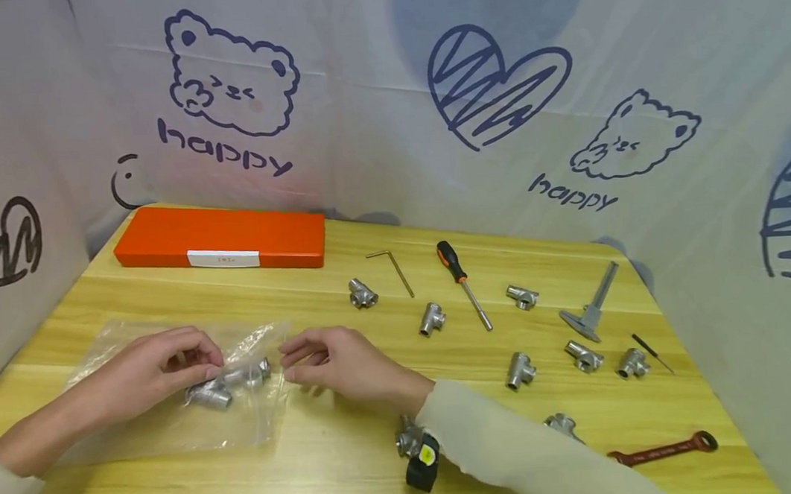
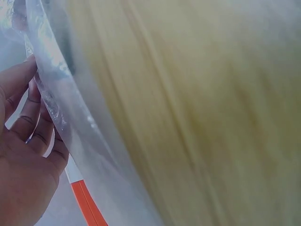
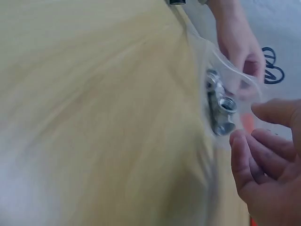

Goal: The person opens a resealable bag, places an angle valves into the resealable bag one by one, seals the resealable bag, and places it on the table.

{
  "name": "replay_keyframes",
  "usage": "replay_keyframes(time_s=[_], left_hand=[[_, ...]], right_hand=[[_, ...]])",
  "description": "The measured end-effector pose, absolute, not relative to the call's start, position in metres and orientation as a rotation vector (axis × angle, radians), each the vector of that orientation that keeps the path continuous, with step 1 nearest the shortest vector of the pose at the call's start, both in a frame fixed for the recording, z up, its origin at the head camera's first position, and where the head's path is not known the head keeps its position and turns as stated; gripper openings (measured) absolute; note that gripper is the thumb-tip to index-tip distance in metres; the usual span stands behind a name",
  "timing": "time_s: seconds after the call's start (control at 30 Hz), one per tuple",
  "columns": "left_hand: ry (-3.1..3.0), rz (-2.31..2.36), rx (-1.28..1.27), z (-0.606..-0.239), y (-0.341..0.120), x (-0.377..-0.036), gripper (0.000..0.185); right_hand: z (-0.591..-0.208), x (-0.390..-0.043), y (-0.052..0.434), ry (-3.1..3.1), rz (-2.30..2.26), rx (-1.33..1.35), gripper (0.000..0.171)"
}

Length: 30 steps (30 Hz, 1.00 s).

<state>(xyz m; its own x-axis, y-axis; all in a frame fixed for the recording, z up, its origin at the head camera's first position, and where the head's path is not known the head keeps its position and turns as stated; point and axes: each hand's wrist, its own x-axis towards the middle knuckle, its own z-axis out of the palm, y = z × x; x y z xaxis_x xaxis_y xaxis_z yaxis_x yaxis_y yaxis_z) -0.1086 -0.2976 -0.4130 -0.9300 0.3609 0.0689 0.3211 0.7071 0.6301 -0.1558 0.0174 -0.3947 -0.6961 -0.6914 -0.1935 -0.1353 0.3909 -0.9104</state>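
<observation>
Clear plastic bag (image 1: 169, 408) lies flat near the bench's (image 1: 353, 465) front-left edge, two metal fittings (image 1: 224, 386) inside. Our left hand (image 1: 153, 368) pinches the bag's top; our right hand (image 1: 337, 362), fingers loosely curled, hovers just beside its mouth. Bare wood between bag and scattered fittings. Printed cloth walls surround.

Both wrist views are smeared by motion, so the table (image 3: 94, 117) shows only as yellow streaks. In the head view the right sleeve (image 1: 513, 450) hides most of one metal fitting (image 1: 408, 436) and part of another fitting (image 1: 561, 423). The label (image 1: 224, 259) on the orange case (image 1: 220, 236) is too small to read. The plastic bag (image 1: 176, 408) blurs the fittings inside (image 1: 228, 382).
</observation>
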Motion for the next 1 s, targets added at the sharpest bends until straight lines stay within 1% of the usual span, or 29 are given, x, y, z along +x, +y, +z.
replay_keyframes(time_s=[0.13,0.27,0.4,0.53,0.67,0.8,0.87,1.0], left_hand=[[2.846,1.034,0.570,-0.412,-0.298,-0.109,0.008],[2.846,1.027,0.581,-0.410,-0.298,-0.110,0.007],[2.843,1.016,0.580,-0.409,-0.298,-0.110,0.006],[2.840,1.011,0.578,-0.409,-0.299,-0.111,0.006],[2.838,1.013,0.583,-0.410,-0.300,-0.111,0.008],[2.832,1.031,0.591,-0.412,-0.300,-0.110,0.008],[2.829,1.043,0.598,-0.413,-0.300,-0.110,0.007],[2.823,1.060,0.611,-0.413,-0.300,-0.110,0.006]], right_hand=[[-0.389,-0.167,0.052,2.264,-1.263,-0.713,0.037],[-0.387,-0.183,0.097,2.439,-1.205,-0.680,0.034],[-0.389,-0.194,0.140,2.598,-1.145,-0.575,0.028],[-0.394,-0.201,0.169,2.714,-1.081,-0.441,0.024],[-0.399,-0.206,0.183,2.762,-0.989,-0.354,0.030],[-0.404,-0.209,0.186,2.762,-0.911,-0.364,0.038],[-0.406,-0.210,0.185,2.764,-0.887,-0.381,0.037],[-0.409,-0.210,0.183,2.787,-0.863,-0.406,0.028]])
